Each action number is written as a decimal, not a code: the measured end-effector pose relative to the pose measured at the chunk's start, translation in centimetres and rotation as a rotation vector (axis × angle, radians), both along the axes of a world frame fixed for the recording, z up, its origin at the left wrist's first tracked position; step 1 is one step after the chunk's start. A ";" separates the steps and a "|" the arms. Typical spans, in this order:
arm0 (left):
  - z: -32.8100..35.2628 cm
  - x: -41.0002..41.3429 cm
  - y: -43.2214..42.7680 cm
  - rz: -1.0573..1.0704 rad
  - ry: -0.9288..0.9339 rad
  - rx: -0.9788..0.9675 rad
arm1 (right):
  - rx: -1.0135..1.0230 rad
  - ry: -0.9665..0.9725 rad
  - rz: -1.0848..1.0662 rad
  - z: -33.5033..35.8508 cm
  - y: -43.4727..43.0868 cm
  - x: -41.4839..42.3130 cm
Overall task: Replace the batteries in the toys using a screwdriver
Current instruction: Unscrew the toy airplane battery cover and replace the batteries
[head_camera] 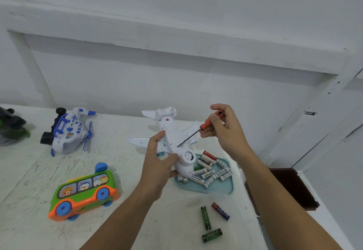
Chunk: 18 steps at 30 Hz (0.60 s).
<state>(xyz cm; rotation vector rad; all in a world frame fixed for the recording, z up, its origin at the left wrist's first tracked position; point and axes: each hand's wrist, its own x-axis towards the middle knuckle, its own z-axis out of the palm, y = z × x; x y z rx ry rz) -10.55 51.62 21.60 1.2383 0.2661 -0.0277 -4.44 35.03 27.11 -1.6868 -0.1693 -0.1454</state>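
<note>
White plastic made up most of the toy airplane point(169, 125), which was held belly-up above the tabletop point(137, 220), its tail pointing away from the camera and its nose low, over the near-left corner of a teal tray point(227, 190). The left hand point(157, 164) gripped the fuselage from the left side, thumb on the underside and fingers curled beneath the body. The right hand point(225, 132) pinched the orange handle of a small screwdriver point(206, 125) between thumb and fingertips. The dark shaft slanted down and to the left, and its tip sat on a screw in the belly panel, just above a round disc near the nose. A heap of AA batteries point(211, 172) lay in the tray, mostly white-labelled, with a few red-and-black ones at the far side. Three loose batteries lay on the tabletop nearer the camera: a green one point(205, 218), a red-and-blue one point(220, 211) just to its right, and another green one point(212, 235) below them. To the left, a green-and-orange toy bus point(84, 192) with blue wheels lay on its side. Farther back, a white-and-blue toy helicopter point(68, 130) also lay tipped over. A dark green toy point(11, 126) showed partly at the left edge, and a dark brown case point(292, 187) sat beyond the right forearm.
</note>
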 end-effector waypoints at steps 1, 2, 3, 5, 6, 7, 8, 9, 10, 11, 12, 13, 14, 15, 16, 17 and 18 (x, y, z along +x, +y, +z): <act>0.0 0.0 0.0 0.001 0.001 0.000 | 0.000 -0.001 0.002 0.0 0.1 0.0; -0.1 -0.1 0.0 0.001 0.002 -0.002 | -0.004 -0.003 0.001 -0.1 0.1 -0.1; -0.1 -0.1 0.0 0.003 0.003 -0.001 | -0.010 -0.006 0.000 -0.1 0.1 -0.1; -0.1 -0.1 0.0 0.005 0.000 0.009 | -0.037 -0.028 0.004 -0.2 0.0 -0.1; -0.1 -0.1 0.0 0.006 -0.002 0.015 | -0.069 -0.055 0.008 -0.1 0.0 -0.2; -0.1 -0.2 0.0 0.008 -0.003 0.019 | -0.113 -0.090 0.008 0.0 0.0 -0.4; -0.1 -0.2 0.0 0.010 -0.002 0.022 | -0.157 -0.129 0.007 0.2 0.2 -0.6; -0.1 -0.2 0.0 0.014 -0.001 0.023 | -0.189 -0.168 0.009 0.4 0.3 -0.8; 0.0 -0.2 0.0 0.016 0.001 0.024 | -0.202 -0.201 0.018 0.6 0.6 -1.0; 0.0 -0.2 -0.1 0.017 0.004 0.026 | -0.197 -0.223 0.038 0.8 0.8 -1.2; 0.0 -0.2 -0.1 0.016 0.008 0.029 | -0.179 -0.229 0.064 1.0 1.0 -1.3; 0.0 -0.2 0.0 0.016 0.012 0.031 | -0.150 -0.218 0.100 1.3 1.1 -1.4; 0.0 -0.2 0.0 0.016 0.015 0.031 | -0.112 -0.192 0.141 1.6 1.1 -1.4; 0.0 -0.2 0.0 0.017 0.018 0.029 | -0.069 -0.161 0.177 1.8 1.0 -1.5; 0.1 -0.3 0.0 0.018 0.018 0.025 | -0.035 -0.135 0.201 2.0 0.9 -1.5; 0.1 -0.3 0.0 0.021 0.017 0.023 | -0.017 -0.122 0.208 2.2 0.9 -1.4; 0.2 -0.3 0.0 0.022 0.016 0.023 | -0.013 -0.124 0.203 2.3 0.9 -1.4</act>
